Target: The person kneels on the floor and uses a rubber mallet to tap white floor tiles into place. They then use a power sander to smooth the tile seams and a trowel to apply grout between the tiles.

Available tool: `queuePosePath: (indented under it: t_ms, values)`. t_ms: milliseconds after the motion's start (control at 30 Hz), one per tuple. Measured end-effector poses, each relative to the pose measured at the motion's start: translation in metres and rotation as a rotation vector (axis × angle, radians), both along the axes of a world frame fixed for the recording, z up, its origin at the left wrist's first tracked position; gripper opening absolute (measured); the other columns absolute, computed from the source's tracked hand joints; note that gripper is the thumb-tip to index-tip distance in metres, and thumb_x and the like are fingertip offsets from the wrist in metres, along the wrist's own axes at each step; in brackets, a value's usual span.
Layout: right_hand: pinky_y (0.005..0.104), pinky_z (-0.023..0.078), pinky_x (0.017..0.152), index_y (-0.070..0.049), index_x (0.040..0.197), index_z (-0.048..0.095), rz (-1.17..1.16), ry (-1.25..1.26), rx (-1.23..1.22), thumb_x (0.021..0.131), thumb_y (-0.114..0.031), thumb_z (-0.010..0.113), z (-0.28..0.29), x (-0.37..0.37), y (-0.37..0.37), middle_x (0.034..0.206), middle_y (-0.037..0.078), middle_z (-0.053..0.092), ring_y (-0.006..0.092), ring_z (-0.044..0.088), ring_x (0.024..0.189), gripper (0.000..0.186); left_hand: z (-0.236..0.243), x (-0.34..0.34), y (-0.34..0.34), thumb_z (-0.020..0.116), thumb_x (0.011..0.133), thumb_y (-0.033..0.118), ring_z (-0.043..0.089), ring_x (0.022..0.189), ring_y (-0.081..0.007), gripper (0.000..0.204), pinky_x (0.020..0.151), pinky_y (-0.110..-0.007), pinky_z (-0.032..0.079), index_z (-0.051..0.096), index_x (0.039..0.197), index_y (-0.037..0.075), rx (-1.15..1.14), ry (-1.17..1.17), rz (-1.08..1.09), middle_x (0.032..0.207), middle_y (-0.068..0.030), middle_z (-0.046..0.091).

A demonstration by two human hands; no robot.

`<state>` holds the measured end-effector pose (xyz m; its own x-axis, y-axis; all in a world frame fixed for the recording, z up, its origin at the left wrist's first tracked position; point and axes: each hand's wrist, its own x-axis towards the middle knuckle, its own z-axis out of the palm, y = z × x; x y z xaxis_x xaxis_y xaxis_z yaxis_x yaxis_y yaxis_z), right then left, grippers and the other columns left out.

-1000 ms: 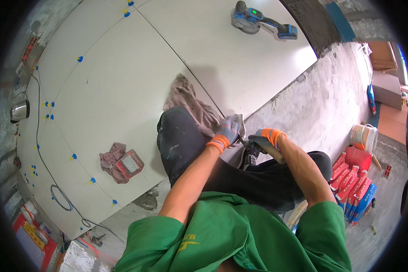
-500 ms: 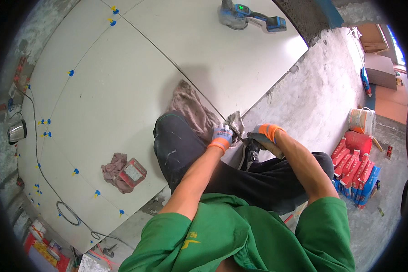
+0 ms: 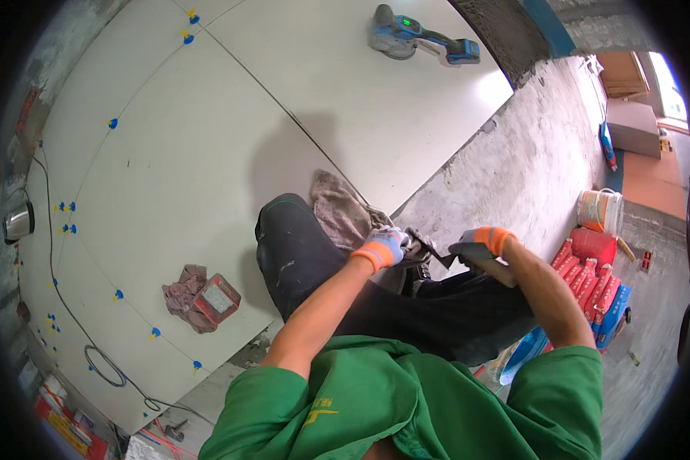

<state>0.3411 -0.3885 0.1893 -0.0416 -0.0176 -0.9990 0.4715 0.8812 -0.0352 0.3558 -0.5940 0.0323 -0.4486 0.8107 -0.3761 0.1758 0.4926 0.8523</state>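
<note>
My left hand (image 3: pixel 388 245), in a grey glove with an orange cuff, is closed on a brown-grey rag (image 3: pixel 340 208). The rag's far part lies spread on the big pale tile, beside my bent knee. Bunched cloth at my fingers covers one end of a dark, narrow blade. That blade belongs to a trowel (image 3: pixel 444 259), whose exact shape is partly hidden. My right hand (image 3: pixel 481 244), gloved alike, grips the trowel by its handle, which points toward my forearm. Both hands are above my dark-trousered legs, near the tile's corner.
Large pale tiles (image 3: pixel 199 153) carry blue-and-yellow levelling clips (image 3: pixel 113 123) along their joints. On the far tile lies a blue cordless suction-pad tool (image 3: pixel 395 37). A red-framed block (image 3: pixel 218 297) rests by another rag (image 3: pixel 184 297). Red and blue bags (image 3: pixel 590 280) and a bucket (image 3: pixel 599 211) stand right.
My right hand has shifted right, away from the left hand, exposing more of the trowel's blade. My left hand has moved slightly right and down, with the rag dragged along.
</note>
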Motion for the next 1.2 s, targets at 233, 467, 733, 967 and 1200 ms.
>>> queuePosePath:
  t_ms: [233,467,733,967,1200]
  values:
    - [0.031,0.05,0.045,0.001,0.086,0.058,-0.469,0.06,0.016,0.088,-0.035,0.052,0.09,-0.029,0.002,0.067,0.008,0.054,0.0181,0.057,0.053,0.036,0.065,-0.041,-0.05,0.063,0.077,0.01,0.056,0.081,-0.0157,0.021,0.073,-0.028,0.045,0.06,0.094,-0.001,0.32,-0.368,0.301,0.088,-0.0076,0.058]
    - [0.0277,0.05,0.043,-0.001,0.088,0.055,-0.571,0.229,-0.233,0.087,-0.036,0.054,0.156,-0.031,-0.004,0.068,0.006,0.054,0.0152,0.057,0.051,0.036,0.165,-0.089,-0.121,0.061,0.078,0.005,0.053,0.071,-0.0063,0.027,0.059,-0.021,0.043,0.057,0.104,-0.001,0.509,-0.573,0.533,0.09,-0.0026,0.061]
    - [0.0226,0.045,0.044,-0.003,0.087,0.056,-0.586,0.797,-0.418,0.089,-0.034,0.052,0.213,0.003,0.009,0.07,0.005,0.056,0.0093,0.053,0.052,0.031,0.291,-0.12,-0.11,0.054,0.079,0.003,0.059,0.08,-0.0115,0.027,0.073,-0.027,0.048,0.056,0.105,-0.004,0.383,0.18,0.504,0.086,-0.0104,0.062]
    - [0.0234,0.041,0.04,0.004,0.114,0.052,-1.201,1.001,-0.401,0.086,-0.033,0.055,0.241,0.11,0.059,0.068,0.007,0.058,0.0113,0.051,0.046,0.047,0.351,-0.1,0.044,0.059,0.075,-0.002,0.064,0.079,-0.0259,0.032,0.069,-0.03,0.051,0.055,0.107,-0.002,0.875,0.489,0.247,0.093,-0.0171,0.061]
    - [0.0351,0.046,0.047,-0.001,0.091,0.058,-1.762,0.988,0.128,0.088,-0.036,0.051,0.043,0.197,0.066,0.067,0.008,0.056,0.0199,0.053,0.051,0.036,0.197,-0.049,0.225,0.056,0.08,0.031,0.059,0.092,-0.0385,0.035,0.079,-0.044,0.047,0.058,0.102,0.004,-0.171,0.42,-0.305,0.101,-0.0222,0.061]
